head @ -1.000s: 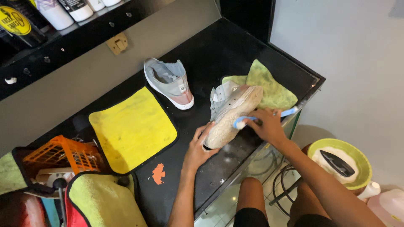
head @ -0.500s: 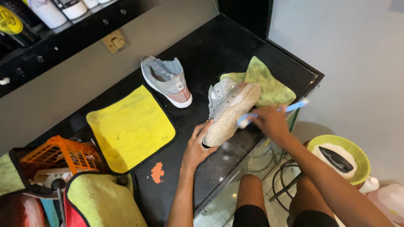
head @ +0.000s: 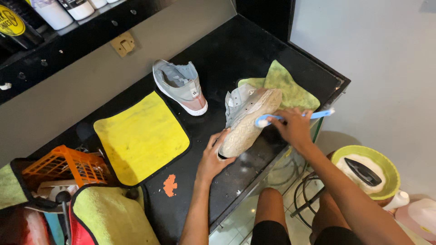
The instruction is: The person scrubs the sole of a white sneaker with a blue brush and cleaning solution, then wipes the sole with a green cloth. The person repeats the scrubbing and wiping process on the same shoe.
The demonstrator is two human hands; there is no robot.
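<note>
The person is sitting at a black desk, working on a grey sneaker that is lying on its side with the pale sole turned up. The left hand is pressing against the heel end, fingers spread and partly curled round it; this looks like bracing, so the shoe is not sliding under the scrubbing. The right hand is closing around the handle of a blue brush, whose head is touching the sole edge near the toe. The toe is resting on a green cloth, probably to catch drips and cushion the upper.

The second sneaker is standing upright, well apart toward the back wall, out of the working zone. A yellow cloth is lying flat just beside it, spread open, nothing on it. An orange mark is showing on the desk near the front edge.

At the left end an orange basket is sitting amid clutter, with another yellow-green cloth draped over something red. Bottles are lining a dark shelf above a grey back panel.

Off the desk, to the right and lower down, a green bowl is holding whitish foam and a dark brush. The wall beside it is plain white; the floor is tiled.
</note>
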